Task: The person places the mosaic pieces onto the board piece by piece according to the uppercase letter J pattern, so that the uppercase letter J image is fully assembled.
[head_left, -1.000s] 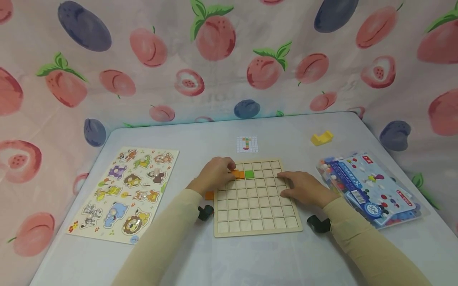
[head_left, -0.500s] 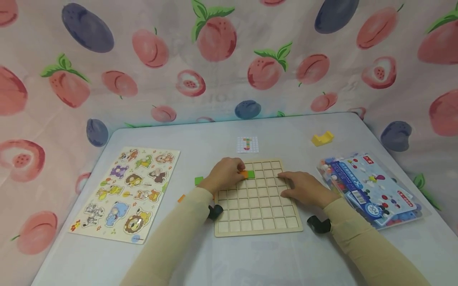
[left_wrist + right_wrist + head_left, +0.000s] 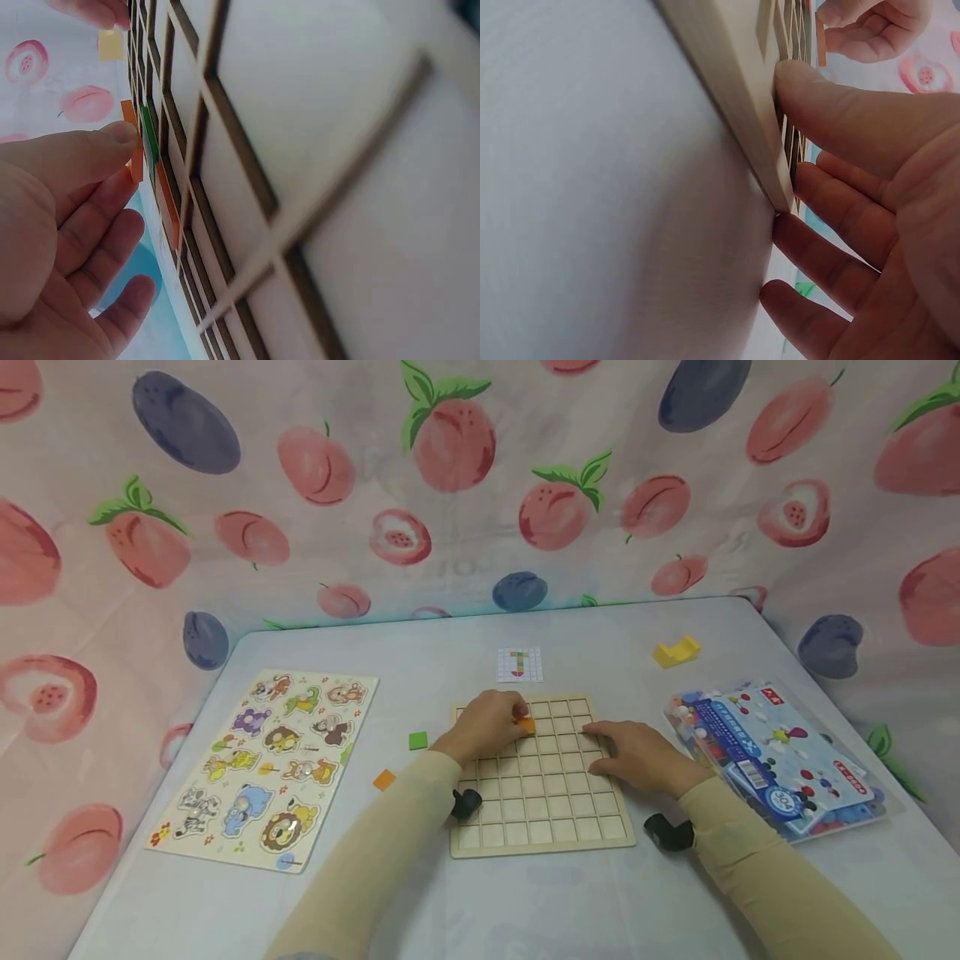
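My left hand (image 3: 483, 727) pinches an orange square tile (image 3: 132, 161) between thumb and fingers, just above the wooden grid board (image 3: 543, 793). In the left wrist view, a green tile (image 3: 149, 135) and another orange tile (image 3: 168, 206) lie in the board's cells below the held one. From the head view, the left hand hides the tiles on the board. My right hand (image 3: 645, 754) rests at the board's right edge. Its thumb touches the top face and fingertips lie along the rim (image 3: 746, 127), fingers slightly bent.
Left of the board lie a loose green tile (image 3: 417, 741) and a loose orange tile (image 3: 384, 779). An animal puzzle board (image 3: 262, 768) lies farther left. Behind is a pattern card (image 3: 519, 665). At right are a yellow block (image 3: 677, 652) and a clear box with blue packaging (image 3: 780, 756).
My left hand has moved right along the board's upper row, now carrying the orange tile past the green one. The loose tiles at left have come into sight. My right hand stays put.
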Motion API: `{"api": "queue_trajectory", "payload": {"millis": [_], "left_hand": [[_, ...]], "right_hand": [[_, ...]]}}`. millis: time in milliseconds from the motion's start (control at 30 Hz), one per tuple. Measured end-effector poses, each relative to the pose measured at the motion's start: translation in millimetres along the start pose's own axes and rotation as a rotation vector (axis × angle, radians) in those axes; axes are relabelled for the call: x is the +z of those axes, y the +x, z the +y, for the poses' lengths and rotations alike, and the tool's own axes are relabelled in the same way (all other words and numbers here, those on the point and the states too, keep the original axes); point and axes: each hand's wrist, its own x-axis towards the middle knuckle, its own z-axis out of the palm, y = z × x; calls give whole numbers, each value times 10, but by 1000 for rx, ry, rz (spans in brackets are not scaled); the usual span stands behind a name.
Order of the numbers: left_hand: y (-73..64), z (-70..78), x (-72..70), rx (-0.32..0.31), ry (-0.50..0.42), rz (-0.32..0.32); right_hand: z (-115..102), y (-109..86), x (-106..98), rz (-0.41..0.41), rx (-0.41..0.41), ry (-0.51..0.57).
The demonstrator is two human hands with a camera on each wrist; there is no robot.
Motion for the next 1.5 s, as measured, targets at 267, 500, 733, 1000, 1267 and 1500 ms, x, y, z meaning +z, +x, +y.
{"api": "queue_trajectory", "payload": {"millis": [267, 500, 733, 1000, 1267, 1500], "left_hand": [[47, 68, 25, -10, -19, -14], [82, 93, 60, -7, 2, -6], [116, 136, 75, -10, 1, -3], [156, 196, 104, -24, -2, 1], [166, 216, 134, -39, 12, -6], [156, 222, 149, -33, 13, -7]], "right_hand": [[4, 2, -2, -1, 2, 2], [16, 12, 3, -1, 4, 6], [5, 13, -8, -7, 6, -1], [10, 17, -9, -11, 11, 1], [6, 11, -2, -11, -7, -1], [1, 8, -6, -7, -24, 1]]}}
